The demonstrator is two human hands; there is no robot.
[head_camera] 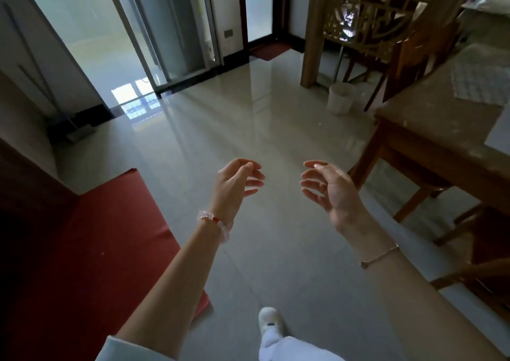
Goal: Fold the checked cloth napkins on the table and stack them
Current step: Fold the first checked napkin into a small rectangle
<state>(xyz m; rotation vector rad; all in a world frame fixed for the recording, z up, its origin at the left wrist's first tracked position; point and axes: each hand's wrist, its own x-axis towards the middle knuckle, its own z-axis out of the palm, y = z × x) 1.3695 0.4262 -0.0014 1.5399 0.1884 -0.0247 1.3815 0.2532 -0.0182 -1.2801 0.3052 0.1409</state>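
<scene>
A pale checked cloth napkin (481, 80) lies flat on the wooden table (430, 128) at the far right, partly cut off by the frame edge. My left hand (237, 184) and my right hand (328, 192) hover side by side over the tiled floor, well left of the table. Both hands are empty, fingers curled loosely and apart. A bead bracelet sits on the left wrist and a thin chain on the right.
A red mat (91, 250) covers the floor at the left. Wooden chairs (408, 56) and a carved screen (367, 10) stand behind the table, with a white bin (340, 98) beside them. Glass sliding doors (154, 29) are ahead. My white shoe (270, 322) is below.
</scene>
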